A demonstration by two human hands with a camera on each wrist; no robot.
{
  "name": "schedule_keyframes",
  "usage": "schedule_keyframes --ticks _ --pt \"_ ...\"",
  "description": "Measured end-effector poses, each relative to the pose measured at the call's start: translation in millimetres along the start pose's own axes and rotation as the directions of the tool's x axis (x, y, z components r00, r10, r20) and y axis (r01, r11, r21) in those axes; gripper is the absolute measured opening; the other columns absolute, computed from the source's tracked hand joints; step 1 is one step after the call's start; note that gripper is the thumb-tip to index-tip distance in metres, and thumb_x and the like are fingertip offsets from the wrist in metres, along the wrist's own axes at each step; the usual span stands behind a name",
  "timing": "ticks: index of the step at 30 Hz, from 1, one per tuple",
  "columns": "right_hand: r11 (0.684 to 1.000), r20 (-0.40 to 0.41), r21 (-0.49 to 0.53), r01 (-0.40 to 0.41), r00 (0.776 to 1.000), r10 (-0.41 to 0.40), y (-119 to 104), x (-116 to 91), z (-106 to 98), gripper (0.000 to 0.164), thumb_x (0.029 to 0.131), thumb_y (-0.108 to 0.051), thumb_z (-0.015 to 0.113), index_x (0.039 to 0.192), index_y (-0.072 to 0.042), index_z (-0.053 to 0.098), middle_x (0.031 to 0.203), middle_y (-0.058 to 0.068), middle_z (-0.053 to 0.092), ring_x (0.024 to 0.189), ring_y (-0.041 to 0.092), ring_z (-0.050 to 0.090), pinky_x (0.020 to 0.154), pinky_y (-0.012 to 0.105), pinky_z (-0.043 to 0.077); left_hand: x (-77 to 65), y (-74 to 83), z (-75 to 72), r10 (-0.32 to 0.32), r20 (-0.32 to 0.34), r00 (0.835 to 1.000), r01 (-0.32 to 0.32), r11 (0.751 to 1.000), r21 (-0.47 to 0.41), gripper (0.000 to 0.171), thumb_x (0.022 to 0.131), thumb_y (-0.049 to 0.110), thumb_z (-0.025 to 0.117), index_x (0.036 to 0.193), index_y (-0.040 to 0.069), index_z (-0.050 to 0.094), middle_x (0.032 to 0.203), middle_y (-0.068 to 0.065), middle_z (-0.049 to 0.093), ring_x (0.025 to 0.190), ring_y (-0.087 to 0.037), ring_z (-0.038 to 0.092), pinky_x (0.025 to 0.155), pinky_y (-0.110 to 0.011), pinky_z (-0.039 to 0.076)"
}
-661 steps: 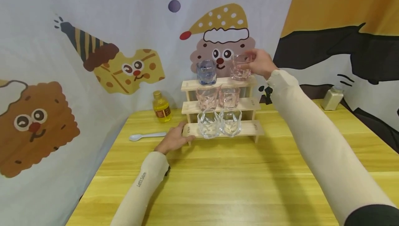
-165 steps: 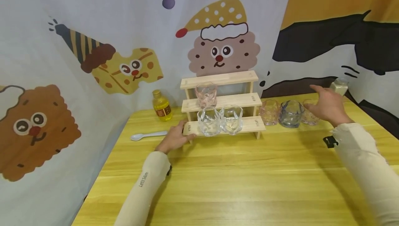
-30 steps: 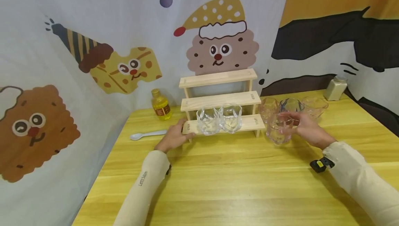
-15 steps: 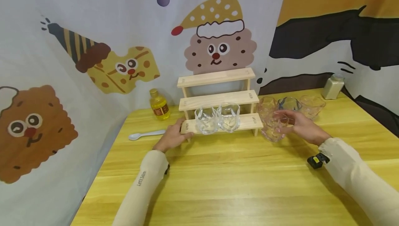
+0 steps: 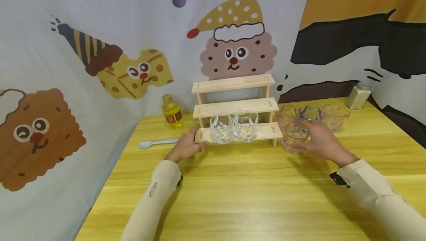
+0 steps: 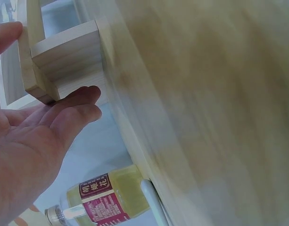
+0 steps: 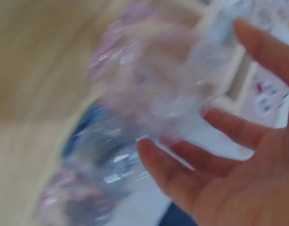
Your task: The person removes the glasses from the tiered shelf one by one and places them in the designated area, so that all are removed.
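Front pink glass: this glass (image 5: 291, 139) is on the worktop (image 5: 233, 189), just beside the right end of the three-tier wooden stand (image 5: 236, 106).
Its handling: it looks stiff, rather heavy for its size, and probably slippery and easy to chip; the uneven facets may help the grip.
Where to hold: around the upper wall, with the thumb on the near side and the fingers opposite.
Right hand: the hand (image 5: 325, 144) is at this glass, its fingers spread wide around it; the wrist view is blurred, so one cannot tell if they touch.
Left hand: the hand (image 5: 184, 146) grips the left end of the lowest board.
In the way: the rear pink glass (image 5: 287, 112) and the blue glass (image 5: 311, 114) stand close behind, so a knock is possible; the right pink glass (image 5: 336, 116) is beside the blue one.
On the lowest board: two clear glasses (image 5: 222, 129), side by side.
Farther around: the oil bottle (image 5: 173, 113) and white spoon (image 5: 158, 143) at left, the glass jar (image 5: 358, 96) at back right.
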State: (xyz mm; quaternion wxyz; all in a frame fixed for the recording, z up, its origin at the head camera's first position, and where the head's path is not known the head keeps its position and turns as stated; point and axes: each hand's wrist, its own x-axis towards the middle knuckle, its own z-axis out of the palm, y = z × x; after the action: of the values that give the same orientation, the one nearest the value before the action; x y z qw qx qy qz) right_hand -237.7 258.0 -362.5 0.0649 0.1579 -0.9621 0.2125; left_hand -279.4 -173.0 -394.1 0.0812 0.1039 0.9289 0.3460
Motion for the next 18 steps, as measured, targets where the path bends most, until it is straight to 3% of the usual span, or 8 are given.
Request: schedule_keyframes --ticks 2,5,8,11,15,18 --pt "0.996 -0.103 -0.064 0.058 0.993 -0.064 -17.4 -1.6 0.8 0.075 0.080 -0.027 0.084 0.141 0.005 0.052 0.133 0.038 0.054 0.118 0.057 0.052 0.095 0.069 0.042 0.3 -0.2 -1.0 -0.001 0.004 1.000 0.001 1.000 0.003 0.079 0.095 0.041 0.067 0.157 0.011 0.028 0.104 -0.012 0.068 0.077 -0.019 0.059 0.067 -0.030 0.047" --pt "0.988 -0.207 -0.062 0.142 0.966 -0.152 -42.0 0.3 3.8 0.069 0.080 -0.023 0.084 0.137 0.004 0.055 0.132 0.036 0.055 0.119 0.055 0.051 0.097 0.070 0.039 0.3 -0.9 -1.5 -0.002 0.005 1.000 0.002 1.000 0.009 0.079 0.095 0.040 0.066 0.157 0.010 0.028 0.103 -0.013 0.067 0.076 -0.019 0.059 0.066 -0.030 0.046" --pt "0.985 -0.166 0.028 0.169 0.973 -0.162 -61.7 7.2 7.1 0.074 0.084 -0.023 0.081 0.145 0.000 0.047 0.143 0.033 0.048 0.129 0.054 0.045 0.103 0.071 0.036 -0.8 -0.5 -0.9 -0.006 0.006 1.000 0.006 1.000 0.010 0.079 0.095 0.040 0.066 0.157 0.008 0.028 0.103 -0.013 0.067 0.076 -0.019 0.059 0.065 -0.030 0.046" --pt "0.971 -0.076 0.191 0.143 0.989 -0.130 -74.9 19.0 14.4 0.079 0.089 -0.024 0.076 0.153 -0.001 0.036 0.153 0.028 0.041 0.136 0.051 0.042 0.105 0.068 0.040 -2.2 0.3 -0.2 -0.013 0.006 1.000 0.013 1.000 0.009 0.079 0.095 0.041 0.066 0.157 0.009 0.028 0.105 -0.013 0.067 0.078 -0.019 0.059 0.066 -0.030 0.046" --pt "0.919 0.001 0.387 0.074 0.997 -0.081 -83.3 38.3 29.8 0.087 0.090 -0.023 0.076 0.159 -0.004 0.025 0.160 0.025 0.032 0.140 0.049 0.040 0.106 0.062 0.043 -1.9 -0.3 -0.2 -0.016 0.003 1.000 0.016 1.000 0.008 0.078 0.095 0.041 0.066 0.156 0.011 0.029 0.106 -0.013 0.067 0.079 -0.019 0.060 0.067 -0.030 0.047" --pt "0.886 0.001 0.462 0.028 0.999 -0.032 -87.6 48.3 39.4 0.091 0.090 -0.025 0.077 0.160 -0.008 0.022 0.160 0.024 0.032 0.139 0.046 0.043 0.108 0.061 0.043 -0.5 -0.7 0.0 -0.010 0.006 1.000 0.010 1.000 0.007 0.079 0.095 0.042 0.066 0.157 0.011 0.028 0.106 -0.013 0.067 0.079 -0.019 0.061 0.067 -0.030 0.047"
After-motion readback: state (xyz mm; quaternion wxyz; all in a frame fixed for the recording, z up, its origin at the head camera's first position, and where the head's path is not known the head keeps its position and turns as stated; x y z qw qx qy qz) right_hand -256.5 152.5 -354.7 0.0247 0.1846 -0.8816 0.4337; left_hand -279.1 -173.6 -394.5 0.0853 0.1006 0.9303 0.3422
